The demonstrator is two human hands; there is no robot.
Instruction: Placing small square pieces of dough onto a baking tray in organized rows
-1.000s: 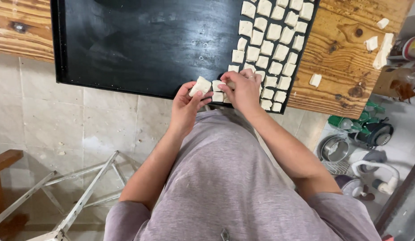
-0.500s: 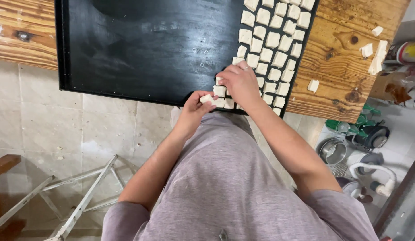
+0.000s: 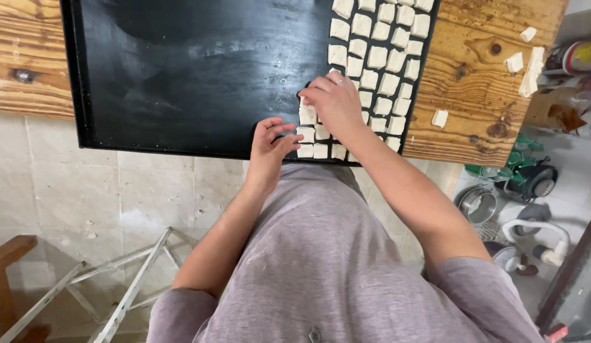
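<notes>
A black baking tray [image 3: 181, 76] lies on a wooden table [image 3: 479, 95]. Rows of small white dough squares [image 3: 384, 63] fill the tray's right side. My right hand [image 3: 336, 101] reaches over those rows, its fingertips pinching a dough square [image 3: 307, 115] at the left end of the rows. Just below it, my left hand [image 3: 270, 143] grips another dough square [image 3: 305, 134] between thumb and fingers near the tray's front edge. The tray's left part is bare black metal.
Loose dough scraps [image 3: 440, 118] lie on the wood right of the tray. On the tiled floor stand a metal frame [image 3: 130, 286] at lower left and pots [image 3: 476, 203] with a white hose [image 3: 530, 232] at lower right.
Both hands moved from the tray's front edge slightly further onto the tray. The dough square my left hand carried is now down among the leftmost squares.
</notes>
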